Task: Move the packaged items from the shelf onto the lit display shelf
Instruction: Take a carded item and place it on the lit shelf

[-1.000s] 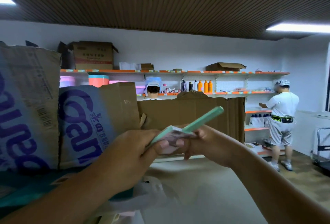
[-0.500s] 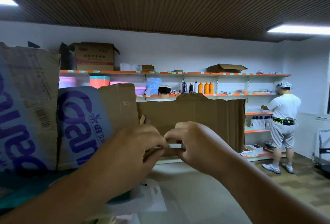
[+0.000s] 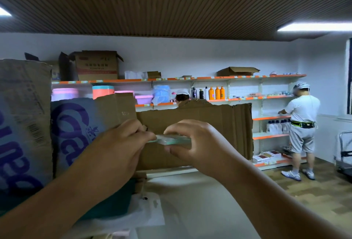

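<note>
A flat, pale green packaged item (image 3: 172, 140) is held edge-on in front of me, level with a brown cardboard sheet (image 3: 209, 124). My left hand (image 3: 118, 149) pinches its left end and my right hand (image 3: 198, 143) grips its right end, thumb below and fingers above. Most of the package is hidden by my fingers. Under my left forearm, on the pale shelf top (image 3: 200, 210), lie a dark teal item (image 3: 112, 200) and a clear plastic bag (image 3: 150, 210).
Cardboard boxes with blue lettering (image 3: 72, 132) stand at the left. Orange-edged wall shelves (image 3: 266, 97) carry bottles, tubs and boxes. One person (image 3: 302, 128) stands at those shelves on the right, another's head (image 3: 182, 96) shows behind the cardboard. A cart (image 3: 345, 153) is far right.
A second ago the green package stuck up to the right from my hands. It has since been lowered flat, and now both hands hold it level, a little further apart.
</note>
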### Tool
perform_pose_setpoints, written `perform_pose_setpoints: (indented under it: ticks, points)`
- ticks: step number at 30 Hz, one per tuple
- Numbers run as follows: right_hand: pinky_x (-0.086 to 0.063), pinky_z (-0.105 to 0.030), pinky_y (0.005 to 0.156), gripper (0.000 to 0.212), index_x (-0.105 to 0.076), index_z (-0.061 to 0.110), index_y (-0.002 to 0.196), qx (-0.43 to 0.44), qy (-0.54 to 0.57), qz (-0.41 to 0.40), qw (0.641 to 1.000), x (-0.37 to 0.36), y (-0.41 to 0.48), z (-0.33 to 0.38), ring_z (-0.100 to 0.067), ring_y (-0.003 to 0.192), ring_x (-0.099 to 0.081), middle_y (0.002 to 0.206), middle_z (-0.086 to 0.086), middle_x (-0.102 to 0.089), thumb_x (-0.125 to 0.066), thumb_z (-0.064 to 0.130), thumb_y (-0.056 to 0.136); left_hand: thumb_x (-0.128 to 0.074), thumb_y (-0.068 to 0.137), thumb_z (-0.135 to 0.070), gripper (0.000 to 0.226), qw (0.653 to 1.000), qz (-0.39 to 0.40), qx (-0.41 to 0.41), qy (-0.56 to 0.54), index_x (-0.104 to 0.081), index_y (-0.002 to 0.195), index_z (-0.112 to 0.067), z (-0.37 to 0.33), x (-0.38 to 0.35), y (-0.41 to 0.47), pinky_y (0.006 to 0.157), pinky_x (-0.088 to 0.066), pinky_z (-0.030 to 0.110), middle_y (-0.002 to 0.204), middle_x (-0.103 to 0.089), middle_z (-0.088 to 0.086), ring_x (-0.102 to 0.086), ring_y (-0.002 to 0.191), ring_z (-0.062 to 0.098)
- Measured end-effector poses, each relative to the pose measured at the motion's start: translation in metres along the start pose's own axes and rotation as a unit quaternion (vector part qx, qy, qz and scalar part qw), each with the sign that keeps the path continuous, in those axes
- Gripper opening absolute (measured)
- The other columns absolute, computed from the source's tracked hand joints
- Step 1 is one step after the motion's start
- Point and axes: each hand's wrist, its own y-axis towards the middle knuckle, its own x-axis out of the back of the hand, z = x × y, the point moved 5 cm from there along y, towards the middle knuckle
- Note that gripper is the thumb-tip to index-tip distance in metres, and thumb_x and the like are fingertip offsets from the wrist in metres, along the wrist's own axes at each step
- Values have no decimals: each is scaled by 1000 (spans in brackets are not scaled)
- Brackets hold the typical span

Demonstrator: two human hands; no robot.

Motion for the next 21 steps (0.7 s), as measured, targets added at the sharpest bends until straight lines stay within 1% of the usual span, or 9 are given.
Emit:
perform_pose_setpoints:
  ticks: [3, 6, 8, 10, 13, 15, 18, 20, 21]
  points:
    - [-53, -39, 77, 31, -67, 35, 107, -9, 2, 3, 1000, -7, 0, 1, -7, 90, -61, 96, 13, -65, -65, 55, 84, -85, 67, 0, 51, 998, 5, -17, 58, -73, 110, -24, -5, 2, 2, 57, -20, 7, 96, -55, -11, -41, 73, 2]
    - [-53, -37, 75, 22, -70, 35, 105, -11, 2, -11, 1000, -8, 1, 2, -5, 88, -60, 94, 15, -64, -64, 49, 88, -86, 62, -1, 55, 995, 21, -24, 89, -72, 112, -20, -7, 6, 2, 62, -31, 16, 99, -60, -4, -57, 73, 13]
    - [-54, -37, 75, 19, -71, 36, 104, -10, 16, -22, 1000, -9, 2, 3, -5, 89, -61, 95, 16, -66, -62, 46, 91, -80, 73, -6, 49, 996, 30, -27, 81, -70, 118, -22, -11, 11, 3, 67, -38, 22, 105, -61, -3, -57, 83, 14]
    - [-54, -36, 77, 21, -74, 33, 105, -3, 39, -29, 999, -11, 2, 6, -5, 91, -62, 95, 16, -68, -61, 42, 91, -64, 88, -13, 38, 997, 36, -24, 64, -68, 124, -25, -11, 19, 1, 76, -40, 23, 111, -61, -6, -51, 92, 8]
    - [-53, -36, 79, 35, -75, 29, 109, 19, 45, -30, 998, -15, 5, 19, -4, 93, -62, 97, 16, -68, -53, 47, 90, -47, 94, -21, 39, 996, 48, -19, 68, -68, 125, -29, -6, 33, -6, 81, -48, 23, 111, -61, -10, -52, 94, 2]
    - [-52, -35, 86, 36, -76, 29, 111, 50, 14, -46, 998, -12, 7, 34, -5, 99, -60, 103, 16, -68, -53, 46, 89, -46, 96, -26, 37, 997, 59, 1, 49, -68, 125, -33, -3, 45, -17, 84, -49, 21, 111, -62, -14, -53, 94, 1]
    - [-44, -33, 99, 31, -76, 25, 113, 126, -73, -97, 985, -5, 7, 61, -16, 108, -59, 114, 7, -68, -59, 35, 89, -55, 99, -33, 34, 999, 29, 31, -17, -65, 131, -34, -4, 69, -39, 83, -50, 16, 112, -65, -20, -60, 96, 0]
    - [-39, -36, 104, 33, -74, 24, 116, 167, -125, -113, 971, -4, 6, 78, -20, 115, -57, 120, 4, -66, -58, 37, 90, -57, 100, -33, 37, 998, -4, 49, -47, -61, 137, -36, -2, 86, -56, 84, -48, 13, 112, -62, -26, -60, 98, -4]
    - [-39, -39, 106, 34, -74, 24, 118, 181, -136, -113, 968, -5, 7, 87, -21, 118, -55, 122, 3, -65, -58, 38, 91, -55, 101, -33, 38, 997, -13, 58, -48, -60, 138, -38, -1, 94, -65, 83, -48, 14, 109, -60, -27, -60, 97, -5]
